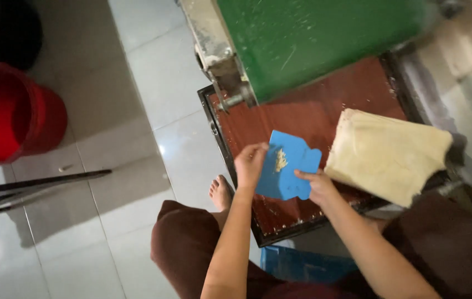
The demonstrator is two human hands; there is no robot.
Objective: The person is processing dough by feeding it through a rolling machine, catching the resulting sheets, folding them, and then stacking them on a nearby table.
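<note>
A flat blue plastic scraper (290, 173) with pale dough crumbs stuck on its face is held over a reddish-brown wooden board (308, 113). My right hand (318, 185) grips the scraper by its lower right edge. My left hand (251, 164) has its fingertips on the scraper's upper left edge, close to the crumbs. A thick folded slab of pale yellow dough (386, 153) lies on the board just right of the scraper.
A green machine body (313, 39) with a dusty metal side stands over the board's far end. A red bucket (11, 113) and dark rods (36, 182) sit on the white tiled floor to the left. A blue crate (302, 264) is below the board, my bare foot (220, 192) beside it.
</note>
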